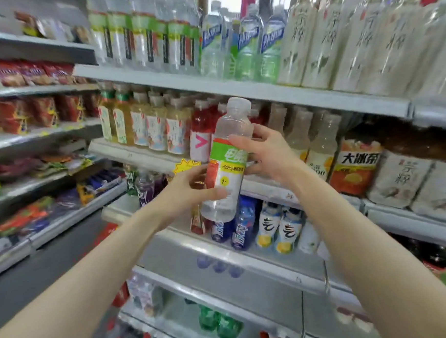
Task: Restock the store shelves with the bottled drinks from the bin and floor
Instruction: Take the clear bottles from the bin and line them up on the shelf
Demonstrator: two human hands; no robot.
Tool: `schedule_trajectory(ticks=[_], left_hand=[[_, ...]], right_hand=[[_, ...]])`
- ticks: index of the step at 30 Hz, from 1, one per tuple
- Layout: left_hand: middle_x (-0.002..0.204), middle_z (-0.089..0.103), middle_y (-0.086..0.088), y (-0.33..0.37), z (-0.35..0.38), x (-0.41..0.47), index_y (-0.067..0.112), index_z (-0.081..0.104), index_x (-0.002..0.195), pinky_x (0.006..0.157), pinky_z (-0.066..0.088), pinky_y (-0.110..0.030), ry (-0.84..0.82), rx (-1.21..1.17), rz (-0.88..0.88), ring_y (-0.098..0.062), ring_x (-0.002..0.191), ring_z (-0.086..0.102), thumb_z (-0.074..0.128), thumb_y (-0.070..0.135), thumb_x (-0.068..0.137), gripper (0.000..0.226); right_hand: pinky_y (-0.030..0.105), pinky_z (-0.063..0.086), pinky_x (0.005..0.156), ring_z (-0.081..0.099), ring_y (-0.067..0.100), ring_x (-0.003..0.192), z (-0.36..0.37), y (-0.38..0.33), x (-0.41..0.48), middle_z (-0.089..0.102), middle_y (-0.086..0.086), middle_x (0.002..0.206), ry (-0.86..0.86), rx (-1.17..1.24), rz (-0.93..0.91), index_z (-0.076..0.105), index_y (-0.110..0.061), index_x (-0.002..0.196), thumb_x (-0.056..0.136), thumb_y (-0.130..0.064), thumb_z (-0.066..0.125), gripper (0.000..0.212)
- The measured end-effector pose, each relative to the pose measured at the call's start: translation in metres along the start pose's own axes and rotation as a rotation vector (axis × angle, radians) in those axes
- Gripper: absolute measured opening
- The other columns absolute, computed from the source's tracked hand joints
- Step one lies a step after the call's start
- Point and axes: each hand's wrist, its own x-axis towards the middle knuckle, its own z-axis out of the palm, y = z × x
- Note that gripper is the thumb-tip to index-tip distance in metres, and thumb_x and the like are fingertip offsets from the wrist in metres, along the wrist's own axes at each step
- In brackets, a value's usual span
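- Two bare forearms reach in from 7 and 5 o'clock, the left forearm [91, 272] and the right forearm [368, 237] converging at the centre, likely so both hands can steady one item.
- Filling the view from 12 to 4 o'clock, the grey metal shelf unit [264, 92] carries drinks on several tiers, labels facing the aisle, presumably so shoppers can read them.
- At 9 o'clock, well apart, stands a second rack of red snack packets [22, 78]; it plays no part in the job.
- At 11 o'clock on the top tier is a row of clear bottles with green and red labels [139, 39]. They look like the same product as the one in hand, so that row is probably its home.
- Behind the hands, on the next tier down, stand yellow tea bottles [122, 123] and red drink bottles [199, 122].
- The task's thing, a clear plastic bottle with a green, red and white label [228, 155], is at the centre, in the air before that tier and resting on no shelf. It leans with its cap toward 1 o'clock.
- The left hand [191, 187] grips its lower half, thumb across the label, taking the weight from below.
- The right hand [266, 154] wraps fingers round the shoulder and upper label from 3 o'clock, perhaps to turn the label forward or guide the lift.
- A yellow starburst price tag [185, 166] shows just behind the left hand.
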Motion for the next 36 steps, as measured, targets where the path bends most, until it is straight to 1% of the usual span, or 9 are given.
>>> schedule_trajectory(ticks=[2, 5, 9, 13, 17, 21, 25, 29, 36], left_hand=[[0.101, 0.071, 0.011, 0.016, -0.01, 0.008, 0.03, 0.061, 0.114, 0.08, 0.048, -0.02, 0.057, 0.041, 0.043, -0.001, 0.091, 0.065, 0.084, 0.031, 0.065, 0.054], [0.096, 0.067, 0.015, 0.035, -0.028, 0.023, 0.03, 0.059, 0.108, 0.066, 0.045, -0.006, 0.141, 0.106, 0.133, 0.008, 0.079, 0.061, 0.082, 0.026, 0.069, 0.046], [0.08, 0.07, 0.013, 0.05, -0.07, 0.048, 0.025, 0.064, 0.096, 0.062, 0.047, -0.008, 0.201, 0.092, 0.23, 0.002, 0.073, 0.064, 0.085, 0.016, 0.066, 0.037], [0.081, 0.071, 0.011, 0.057, -0.128, 0.078, 0.023, 0.067, 0.098, 0.066, 0.05, -0.01, 0.202, 0.109, 0.282, 0.004, 0.073, 0.064, 0.087, 0.02, 0.063, 0.04], [0.09, 0.074, 0.004, 0.059, -0.185, 0.113, 0.018, 0.067, 0.102, 0.082, 0.056, -0.027, 0.121, 0.093, 0.307, -0.011, 0.085, 0.069, 0.088, 0.019, 0.062, 0.045], [0.096, 0.072, 0.0, 0.058, -0.23, 0.151, 0.023, 0.066, 0.101, 0.083, 0.057, -0.036, 0.059, 0.088, 0.338, -0.016, 0.087, 0.069, 0.088, 0.021, 0.062, 0.045], [0.095, 0.071, 0.003, 0.059, -0.261, 0.183, 0.026, 0.063, 0.098, 0.07, 0.056, -0.023, 0.031, 0.024, 0.376, -0.008, 0.08, 0.068, 0.087, 0.02, 0.064, 0.043], [0.096, 0.07, 0.006, 0.064, -0.279, 0.208, 0.022, 0.059, 0.104, 0.061, 0.05, -0.011, 0.02, -0.035, 0.417, 0.001, 0.076, 0.067, 0.086, 0.018, 0.065, 0.048], [0.095, 0.068, 0.005, 0.068, -0.291, 0.256, 0.016, 0.057, 0.107, 0.062, 0.047, -0.007, 0.045, -0.053, 0.457, 0.001, 0.079, 0.065, 0.084, 0.016, 0.069, 0.047]], right_hand=[[0.037, 0.058, 0.063, 0.072, 0.022, 0.085, 0.003, -0.023, 0.012, 0.074, 0.0, 0.097, 0.025, -0.014, -0.057, 0.065, -0.022, 0.106, 0.078, -0.026, 0.077, 0.031], [0.031, 0.056, 0.055, 0.071, 0.016, 0.078, 0.014, -0.054, 0.034, 0.073, 0.0, 0.093, 0.038, -0.056, -0.127, 0.064, -0.024, 0.102, 0.079, -0.023, 0.076, 0.026], [0.037, 0.06, 0.065, 0.072, 0.016, 0.082, 0.036, -0.083, 0.069, 0.074, -0.002, 0.094, 0.075, -0.123, -0.19, 0.062, -0.022, 0.114, 0.077, -0.027, 0.078, 0.041], [0.031, 0.057, 0.059, 0.072, 0.01, 0.078, 0.071, -0.103, 0.107, 0.073, -0.009, 0.088, 0.124, -0.153, -0.25, 0.059, -0.024, 0.115, 0.077, -0.031, 0.078, 0.044], [0.038, 0.059, 0.073, 0.072, 0.016, 0.088, 0.101, -0.114, 0.144, 0.073, -0.003, 0.1, 0.167, -0.147, -0.266, 0.056, -0.024, 0.119, 0.076, -0.031, 0.077, 0.049], [0.033, 0.058, 0.076, 0.071, 0.017, 0.092, 0.126, -0.121, 0.177, 0.073, 0.0, 0.103, 0.236, -0.149, -0.262, 0.058, -0.018, 0.122, 0.073, -0.031, 0.077, 0.054], [0.029, 0.059, 0.078, 0.071, 0.016, 0.089, 0.142, -0.123, 0.211, 0.072, 0.006, 0.102, 0.291, -0.104, -0.275, 0.063, -0.018, 0.111, 0.083, -0.019, 0.072, 0.03], [0.038, 0.058, 0.078, 0.07, 0.022, 0.094, 0.152, -0.127, 0.241, 0.07, 0.004, 0.107, 0.301, -0.139, -0.264, 0.056, -0.035, 0.111, 0.084, -0.03, 0.07, 0.03], [0.026, 0.056, 0.058, 0.071, 0.011, 0.074, 0.149, -0.135, 0.289, 0.071, 0.002, 0.095, 0.353, -0.173, -0.307, 0.058, -0.023, 0.118, 0.09, -0.022, 0.066, 0.03]])
